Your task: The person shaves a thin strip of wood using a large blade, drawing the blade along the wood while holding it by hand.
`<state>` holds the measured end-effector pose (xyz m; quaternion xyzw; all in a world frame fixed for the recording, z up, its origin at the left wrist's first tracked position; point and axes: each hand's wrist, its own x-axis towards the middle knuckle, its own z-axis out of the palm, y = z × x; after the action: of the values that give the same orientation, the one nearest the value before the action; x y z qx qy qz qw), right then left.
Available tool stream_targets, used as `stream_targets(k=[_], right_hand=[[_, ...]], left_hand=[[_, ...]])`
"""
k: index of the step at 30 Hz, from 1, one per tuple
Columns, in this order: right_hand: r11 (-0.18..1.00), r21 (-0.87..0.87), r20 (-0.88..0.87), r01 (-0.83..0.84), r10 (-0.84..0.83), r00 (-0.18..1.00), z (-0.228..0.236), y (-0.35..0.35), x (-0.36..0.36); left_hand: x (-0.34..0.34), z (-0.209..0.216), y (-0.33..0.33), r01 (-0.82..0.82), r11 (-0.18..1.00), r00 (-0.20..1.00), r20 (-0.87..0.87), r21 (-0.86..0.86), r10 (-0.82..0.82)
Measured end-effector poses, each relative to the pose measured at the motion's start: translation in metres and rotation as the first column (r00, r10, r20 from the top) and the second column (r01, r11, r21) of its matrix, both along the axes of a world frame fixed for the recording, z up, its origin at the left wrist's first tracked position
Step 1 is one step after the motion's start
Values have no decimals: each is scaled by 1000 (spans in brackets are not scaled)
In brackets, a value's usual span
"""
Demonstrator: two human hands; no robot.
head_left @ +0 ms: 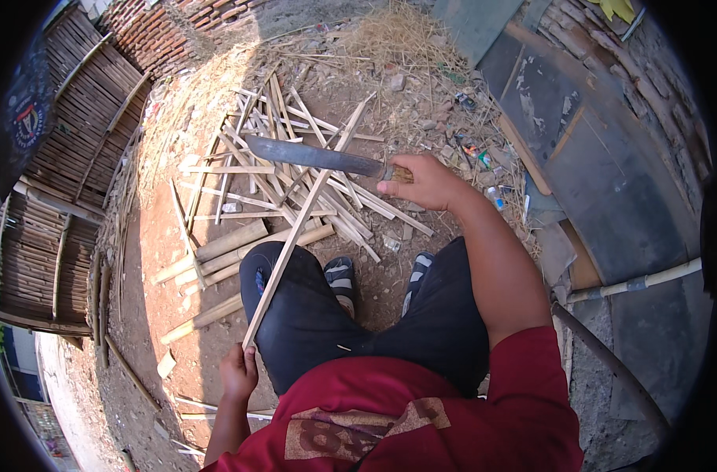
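My right hand [426, 182] is closed round the wooden handle of a machete [315, 156], whose broad dark blade points left. The blade lies across the upper part of a long, pale bamboo strip [283, 259]; whether the two touch I cannot tell. Down at the lower left, my left hand [239, 371] grips the near end of that strip. It slants up past my left knee toward the far right. Beyond my feet lies a loose heap of split bamboo strips [276, 187], crossing one another on the dirt.
Thick bamboo poles [232, 241] lie left of my left leg. A slatted bamboo panel [83, 118] stands at the left, and a brick wall [158, 35] is at the far left. Dark boards [610, 177] lean on the right, beside litter and dry straw [398, 35].
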<state>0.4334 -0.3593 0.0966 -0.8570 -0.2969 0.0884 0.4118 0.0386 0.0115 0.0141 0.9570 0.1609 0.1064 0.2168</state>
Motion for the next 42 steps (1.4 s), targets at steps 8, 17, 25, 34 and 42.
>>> stream_targets(k=[8, 17, 25, 34, 42], right_hand=[[995, -14, 126, 99, -96, 987, 3, -12, 10], [926, -370, 432, 80, 95, 897, 8, 35, -25], [918, -387, 382, 85, 75, 921, -6, 35, -15], [868, -245, 383, 431, -322, 866, -11, -6, 27], [894, -445, 232, 60, 50, 971, -17, 20, -1]], left_hand=[[-4, 1, 16, 6, 919, 995, -92, -395, -46], [-3, 8, 31, -116, 764, 963, -260, -634, -69], [10, 24, 0, 63, 972, 990, -109, -225, -90], [14, 15, 0, 19, 994, 989, -146, 107, -3], [13, 6, -7, -21, 991, 993, -109, 135, 35]])
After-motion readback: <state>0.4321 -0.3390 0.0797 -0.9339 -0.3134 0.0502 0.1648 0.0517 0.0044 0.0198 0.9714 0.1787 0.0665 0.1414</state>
